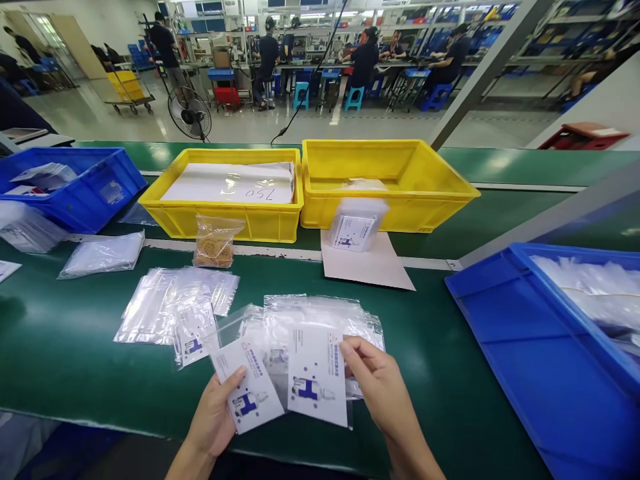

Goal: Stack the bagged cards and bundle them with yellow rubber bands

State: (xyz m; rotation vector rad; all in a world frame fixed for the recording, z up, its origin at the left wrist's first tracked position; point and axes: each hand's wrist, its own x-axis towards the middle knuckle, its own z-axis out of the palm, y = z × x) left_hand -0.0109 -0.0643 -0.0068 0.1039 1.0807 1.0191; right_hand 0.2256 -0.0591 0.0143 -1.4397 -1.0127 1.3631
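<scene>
Between the thumb and fingers of my left hand [216,412] is a white printed leaflet [250,381] with a blue-and-grey bottle picture, tilted to the left. My right hand [376,379] pinches the right edge of a second leaflet [316,363] with the same print; a strip of clear plastic shows along its lower right edge. Behind both leaflets lies a pile of clear plastic bags [325,308], partly covered by them. Left of it, another spread of clear bags [155,303] has a bagged leaflet [193,337] at its near right corner.
Two yellow bins [225,223] [390,210] stand at the back, the left holding white sheets. A bag of rubber bands [214,250] sits before it. Bagged leaflets [354,230] stand on cardboard [367,267]. Blue bins [500,333] [107,193] flank the green table.
</scene>
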